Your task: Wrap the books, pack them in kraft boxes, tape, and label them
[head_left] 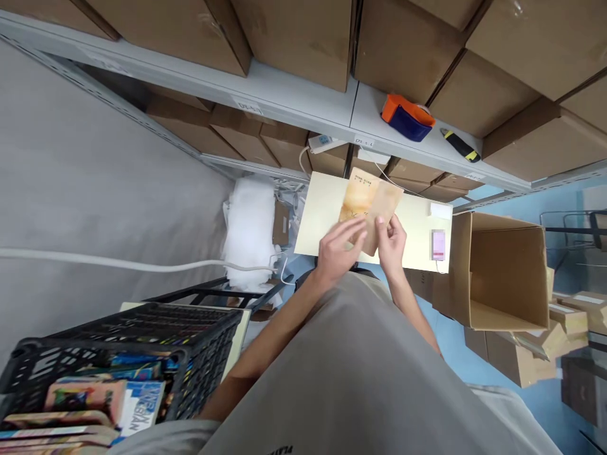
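Observation:
A book with an orange and tan cover is held just above a pale cream tabletop. Its left part carries small dark print; the right part is plain tan. My right hand grips the lower right edge, thumb on top and fingers partly hidden behind. Across the lower left of the cover rest the outstretched fingers of my left hand, its thumb held apart from them.
A phone lies at the table's right end. An open cardboard box stands right of it. At lower left is a black crate with several books. Shelves of boxes run above, bearing an orange-blue tape dispenser and a utility knife.

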Tool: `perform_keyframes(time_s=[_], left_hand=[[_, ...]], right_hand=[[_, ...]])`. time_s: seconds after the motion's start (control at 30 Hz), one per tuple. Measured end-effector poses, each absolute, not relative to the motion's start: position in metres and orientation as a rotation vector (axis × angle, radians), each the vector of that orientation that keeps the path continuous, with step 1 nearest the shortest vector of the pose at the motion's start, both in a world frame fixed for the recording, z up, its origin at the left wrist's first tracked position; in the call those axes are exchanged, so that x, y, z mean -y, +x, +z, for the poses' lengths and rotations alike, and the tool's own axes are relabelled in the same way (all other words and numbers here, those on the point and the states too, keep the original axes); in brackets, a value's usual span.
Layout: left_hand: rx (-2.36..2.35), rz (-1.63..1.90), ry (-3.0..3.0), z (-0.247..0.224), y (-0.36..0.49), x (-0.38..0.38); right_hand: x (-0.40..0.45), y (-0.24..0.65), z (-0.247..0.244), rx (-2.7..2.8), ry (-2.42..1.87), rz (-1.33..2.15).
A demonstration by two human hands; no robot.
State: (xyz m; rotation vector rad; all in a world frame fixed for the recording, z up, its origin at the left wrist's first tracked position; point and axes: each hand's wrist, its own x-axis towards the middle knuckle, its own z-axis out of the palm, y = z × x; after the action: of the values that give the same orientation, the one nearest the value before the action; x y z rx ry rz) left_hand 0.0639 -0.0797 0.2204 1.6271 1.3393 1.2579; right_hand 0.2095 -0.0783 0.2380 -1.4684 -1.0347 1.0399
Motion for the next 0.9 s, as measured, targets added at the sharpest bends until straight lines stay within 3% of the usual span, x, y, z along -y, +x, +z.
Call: perform_keyframes(time_s=[0.1,0.33,0.5,0.7,0.9], left_hand=[[-1.412,1.265,1.291,0.211,0.036,0.066],[-0.905,0.912,0.643,0.202,0.008,0.056],[-0.966,0.982,0.584,0.201,0.02,0.064],[-1.122,1.19,0.745,0.21,0.029,0.065],[-1.227,1.225,0.988,0.234,0.04,0.076]], right_hand=[[0.076,0.221,0.239,1.012,-1.435,1.151],[0.079,0.229,0.241,1.091,-1.426,1.264],[0.079,0.228,0.234,1.049,-1.479,1.224],[0.085,0.223,0.236,1.103,-1.588,0.853],[0.099,0.182,0.248,1.177,-1.479,1.053]])
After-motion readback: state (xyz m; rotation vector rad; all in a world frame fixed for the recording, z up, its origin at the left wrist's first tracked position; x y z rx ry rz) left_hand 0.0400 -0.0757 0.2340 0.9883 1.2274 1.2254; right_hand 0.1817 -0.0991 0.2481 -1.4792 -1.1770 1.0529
